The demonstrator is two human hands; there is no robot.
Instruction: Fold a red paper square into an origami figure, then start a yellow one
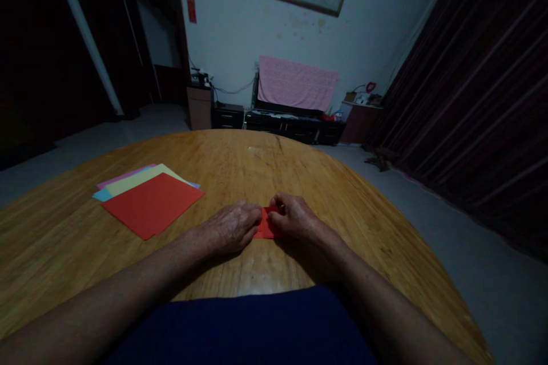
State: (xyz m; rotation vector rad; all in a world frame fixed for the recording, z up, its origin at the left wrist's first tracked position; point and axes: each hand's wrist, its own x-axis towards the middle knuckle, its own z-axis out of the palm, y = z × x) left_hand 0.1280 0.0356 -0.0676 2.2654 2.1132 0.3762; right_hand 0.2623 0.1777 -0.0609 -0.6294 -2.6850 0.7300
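Note:
A small folded piece of red paper (266, 230) lies on the wooden table in front of me, between my two hands. My left hand (233, 226) rests over its left side, fingers curled and pressed together on the paper. From the right, my right hand (293, 217) pinches a raised flap of the paper between thumb and bent fingers. Both hands cover much of the paper, so its full shape is hidden.
A fanned stack of coloured sheets lies on the left of the round table (222, 171), with a red sheet (152, 205) on top and a yellow sheet (137, 179) below. Beyond stand a low black cabinet (278, 124) and a screen under a pink cloth (295, 82).

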